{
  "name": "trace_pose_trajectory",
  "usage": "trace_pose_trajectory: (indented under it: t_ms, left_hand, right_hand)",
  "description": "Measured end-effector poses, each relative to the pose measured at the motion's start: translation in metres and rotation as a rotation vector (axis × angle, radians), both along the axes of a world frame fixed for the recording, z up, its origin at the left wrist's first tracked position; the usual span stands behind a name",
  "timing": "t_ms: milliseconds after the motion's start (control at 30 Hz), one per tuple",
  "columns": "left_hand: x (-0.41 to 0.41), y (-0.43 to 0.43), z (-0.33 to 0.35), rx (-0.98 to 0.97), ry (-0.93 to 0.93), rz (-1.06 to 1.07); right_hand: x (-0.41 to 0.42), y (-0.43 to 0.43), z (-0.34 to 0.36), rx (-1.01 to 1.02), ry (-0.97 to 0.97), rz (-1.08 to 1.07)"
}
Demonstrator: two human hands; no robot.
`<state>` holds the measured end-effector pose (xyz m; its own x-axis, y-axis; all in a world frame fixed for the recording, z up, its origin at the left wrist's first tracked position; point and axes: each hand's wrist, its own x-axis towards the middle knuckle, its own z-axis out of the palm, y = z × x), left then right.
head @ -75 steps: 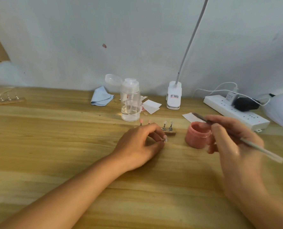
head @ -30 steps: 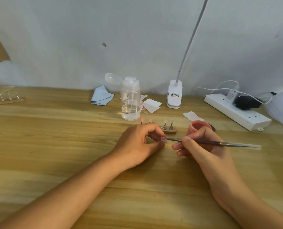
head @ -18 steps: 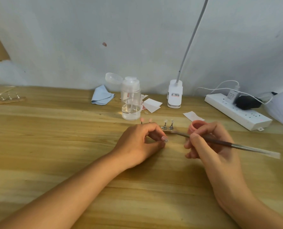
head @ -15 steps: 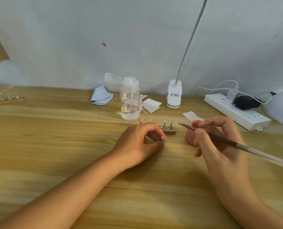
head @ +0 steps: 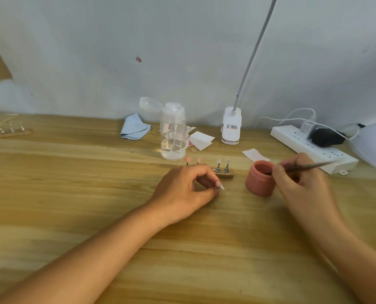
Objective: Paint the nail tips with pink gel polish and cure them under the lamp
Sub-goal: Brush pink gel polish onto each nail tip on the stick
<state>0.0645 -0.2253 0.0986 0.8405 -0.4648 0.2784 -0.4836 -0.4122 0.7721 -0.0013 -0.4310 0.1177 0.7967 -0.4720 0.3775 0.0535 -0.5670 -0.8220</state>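
From the head view, we are pinching a nail tip (head: 220,185) in our left hand (head: 182,189), which is resting on the tabletop (head: 72,194) with its grip clamped on the tip. Our right hand (head: 296,183) is gripping a brush (head: 307,166), whose end is reaching into the pink gel jar (head: 259,181) just left of that grip. A holder (head: 225,175) carrying more tips is standing just beyond the left grip.

Right hand (head: 301,185) swung the brush (head: 310,166) back, tip seemingly inside the jar (head: 258,183).
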Motion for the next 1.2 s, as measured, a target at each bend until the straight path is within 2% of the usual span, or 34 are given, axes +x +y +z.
trace_pose_trajectory:
  t_ms: [133, 200, 300, 367, 467, 800, 1200]
  left_hand:
    - [0.0, 0.0, 0.0, -0.004, 0.005, 0.008]
    - [-0.001, 0.0, 0.001, -0.01, 0.013, 0.001]
    - [-0.002, 0.0, 0.001, -0.02, 0.028, -0.003]
    - [-0.002, 0.0, 0.001, -0.021, 0.031, 0.0]
    - [-0.001, 0.001, 0.001, -0.033, 0.027, 0.0]
    - [-0.002, -0.001, 0.001, -0.054, 0.027, -0.019]
    - [-0.002, -0.001, 0.001, -0.045, 0.03, -0.002]
  right_hand:
    - [-0.002, 0.0, -0.002, 0.024, -0.094, -0.022]
    - [-0.008, 0.004, 0.002, 0.143, -0.225, -0.006]
    - [-0.02, 0.02, 0.009, 0.418, -0.33, 0.141]
    - [-0.024, 0.033, 0.008, 0.53, -0.29, 0.223]
    - [-0.024, 0.044, 0.001, 0.637, -0.185, 0.238]
    - [-0.02, 0.051, -0.002, 0.586, -0.096, 0.287]
    - [-0.021, 0.051, -0.002, 0.604, -0.116, 0.274]
